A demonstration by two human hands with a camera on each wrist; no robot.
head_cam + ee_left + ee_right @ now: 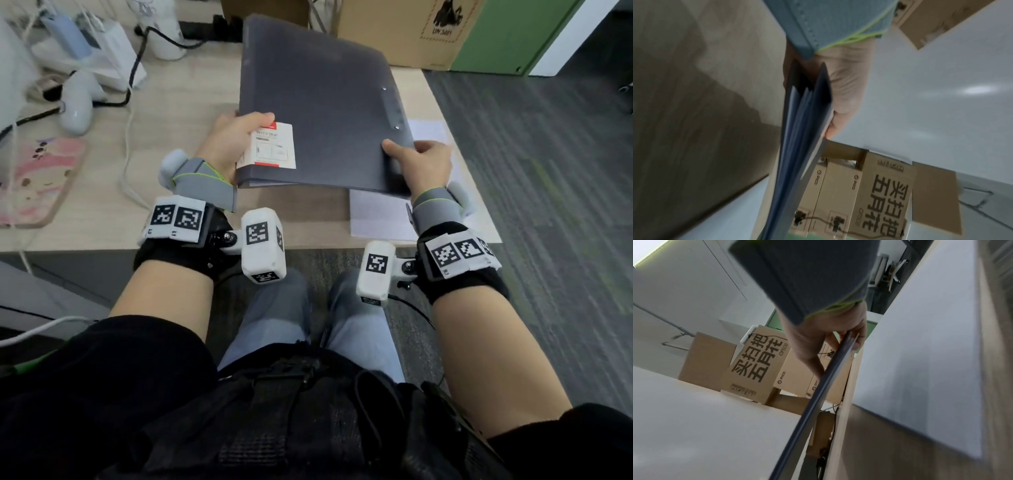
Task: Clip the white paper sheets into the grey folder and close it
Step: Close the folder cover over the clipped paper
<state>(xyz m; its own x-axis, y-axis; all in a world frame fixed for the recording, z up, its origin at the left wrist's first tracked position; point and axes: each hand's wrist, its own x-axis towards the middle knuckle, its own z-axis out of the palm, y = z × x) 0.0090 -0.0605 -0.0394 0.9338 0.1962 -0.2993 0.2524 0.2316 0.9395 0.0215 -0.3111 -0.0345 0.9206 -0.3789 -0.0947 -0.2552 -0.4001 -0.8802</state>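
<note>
The grey folder (318,113) is closed and held a little above the wooden desk (178,113), tilted up at its far end. My left hand (236,144) grips its near left corner, thumb on the white label (272,145). My right hand (421,164) pinches the near right corner, thumb on top beside the clip strip (390,109). In the left wrist view the folder edge (805,129) shows pale sheets between its covers, and my left hand (842,100) curls round it. In the right wrist view the folder edge (824,386) runs past my right hand (836,337). White paper sheets (380,216) lie on the desk beneath.
Cardboard boxes (404,31) stand at the desk's back edge. A white controller (77,102), cables and a white bottle (161,27) crowd the back left, and a pink mat (37,178) lies at the left. Grey carpet (548,171) lies beyond the desk's right edge.
</note>
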